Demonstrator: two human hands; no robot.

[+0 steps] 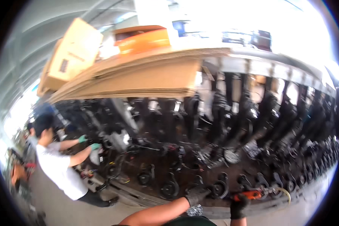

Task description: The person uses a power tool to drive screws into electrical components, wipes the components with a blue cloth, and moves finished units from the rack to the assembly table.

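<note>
My left hand (197,196), in a dark glove, reaches in among a row of black parts with wheels at the front of the bench. It lies against one black wheeled part (195,185); blur hides how its fingers are set. My right hand (239,208), also gloved, is closed around an orange-red handheld power tool (252,195), whose front points right. A pale yellow curved hose or cord (285,192) shows past the tool. Between my hands stands another black wheel (219,189). Below my left wrist is a bunch of shiny small metal pieces (194,210).
Flat cardboard sheets (147,81) are stacked on a shelf above, with an orange box (145,40) on top. Black tubular parts (248,116) hang in a row behind the bench. To the left, a co-worker in a white shirt (60,171) works with green gloves.
</note>
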